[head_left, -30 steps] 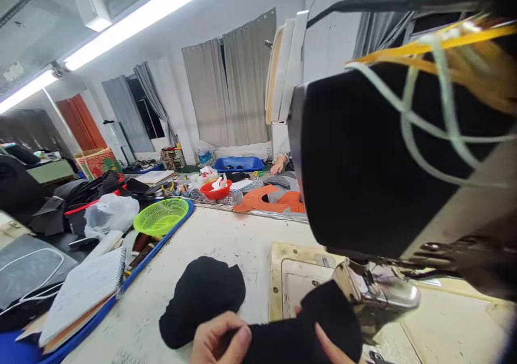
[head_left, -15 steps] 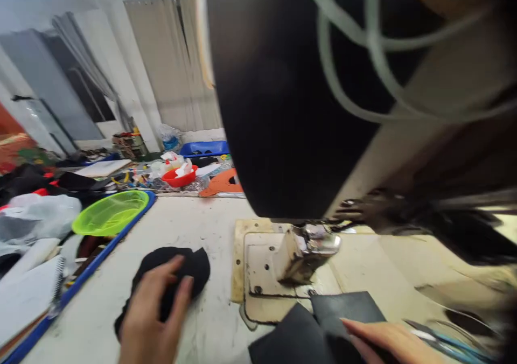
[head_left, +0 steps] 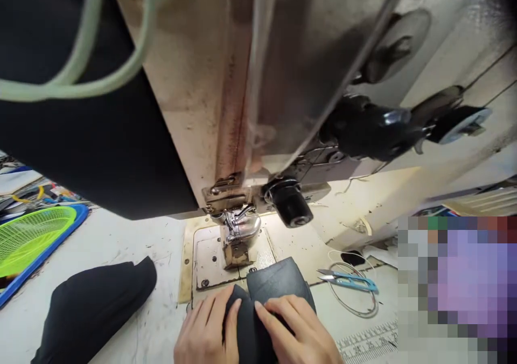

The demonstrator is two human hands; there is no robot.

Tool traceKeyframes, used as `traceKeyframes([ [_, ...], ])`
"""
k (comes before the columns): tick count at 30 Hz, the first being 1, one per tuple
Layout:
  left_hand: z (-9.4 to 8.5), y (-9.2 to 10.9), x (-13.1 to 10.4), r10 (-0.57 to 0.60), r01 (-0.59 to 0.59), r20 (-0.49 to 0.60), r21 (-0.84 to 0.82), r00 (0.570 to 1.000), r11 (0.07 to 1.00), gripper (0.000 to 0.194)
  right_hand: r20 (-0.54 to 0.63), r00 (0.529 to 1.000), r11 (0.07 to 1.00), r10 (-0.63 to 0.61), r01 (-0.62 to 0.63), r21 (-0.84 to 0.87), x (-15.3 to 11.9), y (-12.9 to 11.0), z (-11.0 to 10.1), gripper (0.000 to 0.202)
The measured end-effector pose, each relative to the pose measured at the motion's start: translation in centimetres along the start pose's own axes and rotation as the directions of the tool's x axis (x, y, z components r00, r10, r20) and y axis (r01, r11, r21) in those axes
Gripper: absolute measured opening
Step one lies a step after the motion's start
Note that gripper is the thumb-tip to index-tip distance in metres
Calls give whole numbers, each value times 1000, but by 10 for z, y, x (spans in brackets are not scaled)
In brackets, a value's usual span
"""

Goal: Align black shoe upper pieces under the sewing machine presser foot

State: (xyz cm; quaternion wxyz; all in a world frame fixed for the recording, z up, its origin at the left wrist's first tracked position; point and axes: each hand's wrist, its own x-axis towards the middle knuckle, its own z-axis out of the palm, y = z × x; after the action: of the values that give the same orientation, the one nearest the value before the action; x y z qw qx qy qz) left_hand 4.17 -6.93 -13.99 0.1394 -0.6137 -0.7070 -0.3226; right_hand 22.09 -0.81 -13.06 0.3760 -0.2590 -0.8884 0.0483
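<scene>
Just in front of the sewing machine's presser foot point(head_left: 242, 229), my left hand point(head_left: 210, 326) and my right hand point(head_left: 297, 329) grip a dark fabric piece point(head_left: 252, 329) between them, fingertips close together. Part of the dark material, a squarish flap point(head_left: 278, 280), extends past my right fingers over the edge of the machine plate point(head_left: 205, 256). A separate folded black cloth point(head_left: 97, 305) lies on the table to the left, touched by neither hand.
The machine head point(head_left: 194, 84) hangs low above my hands. Blue thread snips point(head_left: 351, 281) and a looped cord point(head_left: 357, 313) lie at right, near a clear ruler point(head_left: 367, 342). A green basket point(head_left: 36, 240) in a blue tray point(head_left: 44, 261) stands left.
My left hand has left the black cloth and joined my right hand at the dark piece. The view has turned to the right, and the black cloth looks more spread out.
</scene>
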Motion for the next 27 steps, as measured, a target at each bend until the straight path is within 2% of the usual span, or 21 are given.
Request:
traceKeyframes([
  [2,-2,-2,4,53,-52,9,-50,999,997,17,106,994,992,-26,13,124,5,5,-10,18],
  [3,-5,-4,7,88,-87,21,-68,996,994,17,177,984,984,-26,-5,176,8,7,-17,21],
  [5,-14,-7,13,135,-131,63,-75,989,989,19,312,950,969,-10,-67,236,16,12,-30,30],
  [7,-28,-12,15,199,-191,137,-70,970,979,33,410,912,953,9,-132,272,24,15,-40,30],
  [10,-45,-21,6,350,-347,298,-63,888,936,77,465,886,927,-4,-171,333,33,19,-47,29],
  [12,-48,-26,-5,380,-395,350,-29,856,918,85,412,911,943,20,-155,296,38,23,-45,28],
  [14,-44,-28,-16,325,-344,347,-6,880,939,77,319,944,971,79,-145,188,42,30,-41,22],
  [16,-37,-27,-24,215,-216,353,-38,911,976,80,258,954,982,153,-177,73,44,36,-33,19],
  [18,-32,-24,-26,104,-81,370,-77,923,994,91,260,946,979,192,-201,8,42,41,-26,17],
  [20,-29,-21,-24,31,9,381,-104,924,995,91,270,939,976,212,-215,-18,37,42,-21,13],
  [23,-31,-16,-18,-6,64,393,-136,919,989,79,257,939,972,229,-232,-18,28,38,-22,12],
  [27,-37,-7,-14,-5,70,397,-148,918,987,75,255,934,966,250,-258,-3,22,31,-28,11],
])
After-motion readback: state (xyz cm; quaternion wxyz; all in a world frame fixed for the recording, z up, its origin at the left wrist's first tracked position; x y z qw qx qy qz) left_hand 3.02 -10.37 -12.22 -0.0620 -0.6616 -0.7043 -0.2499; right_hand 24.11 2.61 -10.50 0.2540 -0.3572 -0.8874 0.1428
